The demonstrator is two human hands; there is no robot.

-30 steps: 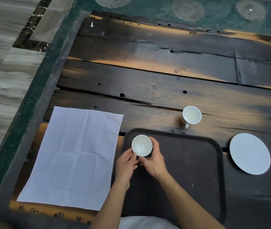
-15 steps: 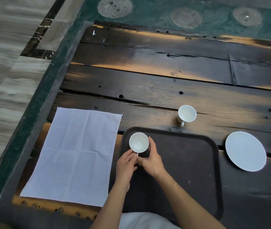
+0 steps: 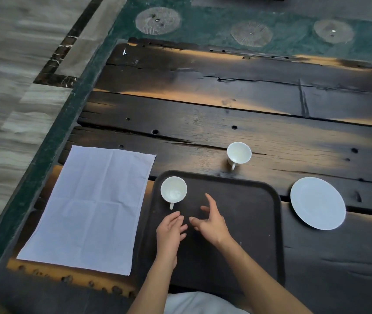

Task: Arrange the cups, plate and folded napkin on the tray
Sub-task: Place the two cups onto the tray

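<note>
A dark rectangular tray lies on the wooden table in front of me. One white cup stands upright in its far left corner, handle pointing toward me. My left hand and my right hand hover just behind that cup, fingers apart, holding nothing. A second white cup stands on the table beyond the tray's far edge. To the right of the tray rests a white plate. An unfolded white napkin lies flat to the left of the tray.
The table is dark weathered planks with cracks and holes. Its left edge runs diagonally beside a green border and pale floor. A green surface with round glass mats lies beyond the far edge.
Both hands have let go of the cup on the tray and drawn back toward me with fingers spread. The cup stays in the tray's far left corner.
</note>
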